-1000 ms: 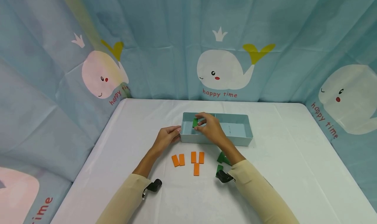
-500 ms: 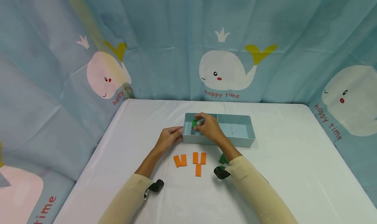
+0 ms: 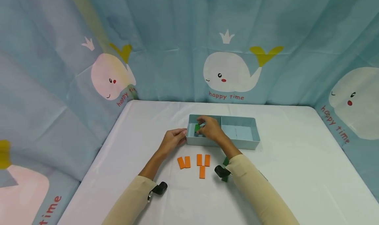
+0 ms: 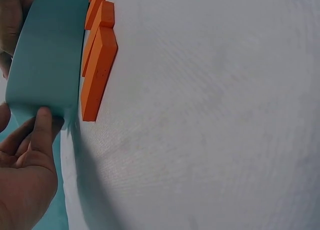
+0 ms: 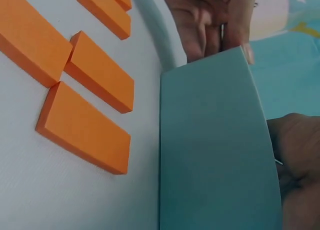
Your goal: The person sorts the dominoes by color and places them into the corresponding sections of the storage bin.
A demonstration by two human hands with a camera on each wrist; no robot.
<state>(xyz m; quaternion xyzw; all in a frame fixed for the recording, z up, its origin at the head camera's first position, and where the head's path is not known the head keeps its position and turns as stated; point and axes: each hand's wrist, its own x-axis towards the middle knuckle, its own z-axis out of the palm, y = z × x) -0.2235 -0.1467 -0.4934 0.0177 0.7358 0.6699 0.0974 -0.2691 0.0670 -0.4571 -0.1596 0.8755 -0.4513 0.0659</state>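
A pale blue-green box with a divider stands on the table. My right hand reaches into its left compartment and pinches a small green block between thumb and fingers. In the right wrist view the box wall hides those fingertips and the block. My left hand rests against the box's left end. In the left wrist view its extended fingers touch that end wall. Several flat orange blocks lie on the cloth in front of the box.
More green blocks lie near the right sleeve, partly hidden by it and the black wrist camera. A white cloth covers the table. A blue curtain with whale prints hangs behind and at both sides.
My right hand has lowered the green block further into the left compartment. The left hand stays at the box's end. The whole view has shifted slightly.
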